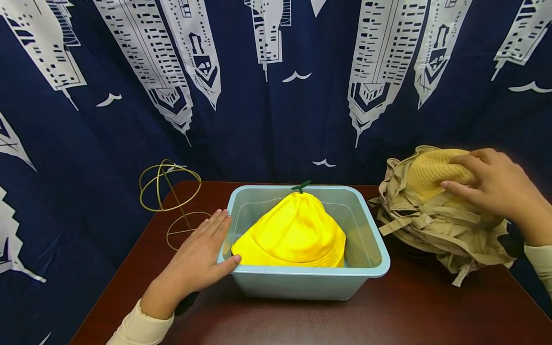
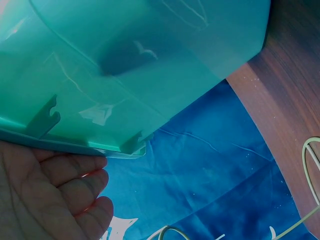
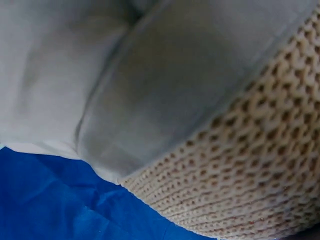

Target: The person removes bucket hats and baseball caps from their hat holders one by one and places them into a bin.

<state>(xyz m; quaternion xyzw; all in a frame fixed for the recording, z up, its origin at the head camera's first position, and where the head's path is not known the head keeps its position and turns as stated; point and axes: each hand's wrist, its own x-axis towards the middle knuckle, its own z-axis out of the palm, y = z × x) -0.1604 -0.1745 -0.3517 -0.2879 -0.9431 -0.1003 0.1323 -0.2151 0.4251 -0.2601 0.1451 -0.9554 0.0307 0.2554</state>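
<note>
In the head view a light blue plastic tub (image 1: 310, 283) stands on the table, with a bright yellow bucket hat (image 1: 297, 230) inside, a green sprout on its top. My left hand (image 1: 196, 251) lies at the tub's left rim, fingers straight and the thumb along the front corner. The left wrist view shows its fingers (image 2: 82, 185) under the tub's rim (image 2: 75, 145). My right hand (image 1: 496, 179) touches a yellow knitted hat (image 1: 424, 175), thumb and fingers spread over its crown. That hat sits amid beige cloth hats (image 1: 448, 235) with straps; its knit (image 3: 250, 165) fills the right wrist view's lower right.
A gold wire stand (image 1: 170, 208) with rings is on the table left of the tub. The dark red-brown table (image 1: 276, 321) runs back to a navy curtain (image 1: 267, 129) printed with white buildings.
</note>
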